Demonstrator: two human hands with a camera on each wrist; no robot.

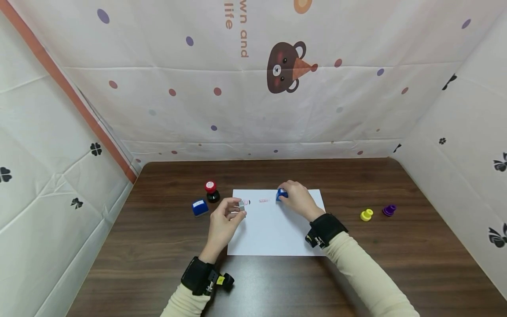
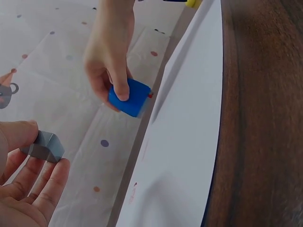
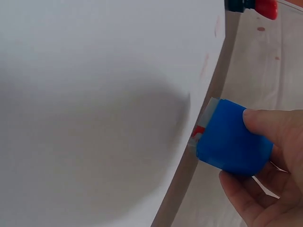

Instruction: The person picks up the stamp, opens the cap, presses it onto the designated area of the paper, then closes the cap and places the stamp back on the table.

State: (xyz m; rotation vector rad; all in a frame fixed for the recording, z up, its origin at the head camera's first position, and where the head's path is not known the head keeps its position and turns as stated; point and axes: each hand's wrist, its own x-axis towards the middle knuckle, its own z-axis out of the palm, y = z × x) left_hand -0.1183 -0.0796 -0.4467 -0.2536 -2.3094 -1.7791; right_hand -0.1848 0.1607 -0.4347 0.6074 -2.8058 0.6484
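My right hand point(image 1: 299, 201) pinches a blue self-inking stamp point(image 3: 232, 139) between thumb and fingers, close over the upper part of a white paper sheet point(image 1: 273, 235). The stamp's clear lower edge, with a bit of red in it, faces the sheet. At the sheet's left edge my left hand point(image 1: 223, 224) holds a small grey translucent cap point(image 2: 46, 146) by thumb and fingertips, raised above the paper. Two small red prints lie along the top of the sheet; one red print point(image 1: 263, 200) sits between the hands, the other beside the left fingertips.
Left of the sheet stand a second blue stamp point(image 1: 200, 207) and a black stamp with a red top point(image 1: 212, 192). On the right side of the brown table point(image 1: 158, 264) are a yellow knob-shaped piece point(image 1: 366, 215) and a purple one point(image 1: 389, 210). Printed cloth walls surround the table.
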